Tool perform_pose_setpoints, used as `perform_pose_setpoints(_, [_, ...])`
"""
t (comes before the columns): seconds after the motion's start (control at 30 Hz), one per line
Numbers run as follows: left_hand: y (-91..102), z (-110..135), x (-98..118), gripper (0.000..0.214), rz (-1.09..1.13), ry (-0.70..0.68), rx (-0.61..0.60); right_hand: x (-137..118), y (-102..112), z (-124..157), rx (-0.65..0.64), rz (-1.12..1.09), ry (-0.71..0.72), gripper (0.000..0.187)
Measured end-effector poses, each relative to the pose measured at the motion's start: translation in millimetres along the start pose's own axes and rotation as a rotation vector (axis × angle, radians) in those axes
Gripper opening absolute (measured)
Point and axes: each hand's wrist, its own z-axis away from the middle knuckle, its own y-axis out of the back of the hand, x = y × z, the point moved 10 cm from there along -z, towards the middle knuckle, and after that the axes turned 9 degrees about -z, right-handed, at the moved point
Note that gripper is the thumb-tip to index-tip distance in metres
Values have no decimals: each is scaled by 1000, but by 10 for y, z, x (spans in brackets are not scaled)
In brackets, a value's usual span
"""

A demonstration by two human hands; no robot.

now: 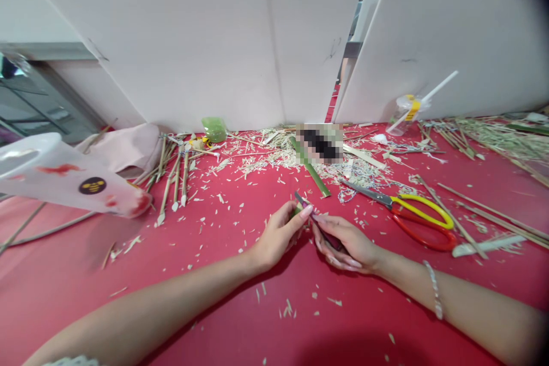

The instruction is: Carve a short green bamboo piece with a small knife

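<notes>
The left grip point(278, 234) curls with thumb and fingers pressed together, pinching a small green sliver point(295, 211), probably bamboo, though it is mostly hidden. The right grip point(347, 247) closes around a slim dark tool point(328, 235), whose tip rises just past the sliver; the two grips almost touch. A beaded bracelet point(434, 289) circles the right wrist. Both forearms reach over the red bench point(300, 320), which is strewn with shavings point(257, 166). Just beyond the grips lies a green bamboo strip point(309, 166). To their right rest yellow-and-red scissors point(422, 220); to their left, pointed bamboo sticks point(174, 180), a white bag point(64, 174) and a pink cloth point(124, 148). Farther off, a green packet point(214, 128) and a plastic cup point(407, 115) with a straw stand before white partitions point(184, 40).
</notes>
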Motion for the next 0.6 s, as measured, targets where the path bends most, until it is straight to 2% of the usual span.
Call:
perform_pose_setpoints(0.17, [16,-26,0,34,9,-36,20,2,-48,4,-30,45,-26,40])
perform_pose_setpoints(0.37, [120,-8,-15,35,26,-18,118,37,-55,6,-72,88,-71,44])
perform_pose_setpoints(0.6, [95,2,-2,37,23,-18,90,18,-81,8,-81,98,-80,47])
